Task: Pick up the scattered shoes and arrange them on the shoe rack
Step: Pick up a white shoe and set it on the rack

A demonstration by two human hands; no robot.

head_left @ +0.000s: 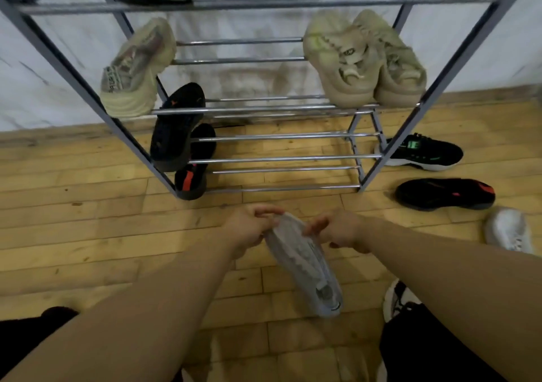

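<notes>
A pale grey sneaker (305, 264) hangs in the air low over the wooden floor, in front of the metal shoe rack (264, 108). My left hand (249, 229) grips its upper end from the left. My right hand (340, 229) holds the same end from the right. On the rack's middle shelf a beige sneaker (135, 67) leans at the left and a beige pair (363, 58) sits at the right. Two black shoes (181, 141) lean on the lower bars at the left.
On the floor right of the rack lie a black sneaker with green marks (425, 152), a black one with red marks (445, 193) and a white sneaker (510, 232). Another white-and-black shoe (396, 299) is by my right knee. A white wall stands behind the rack.
</notes>
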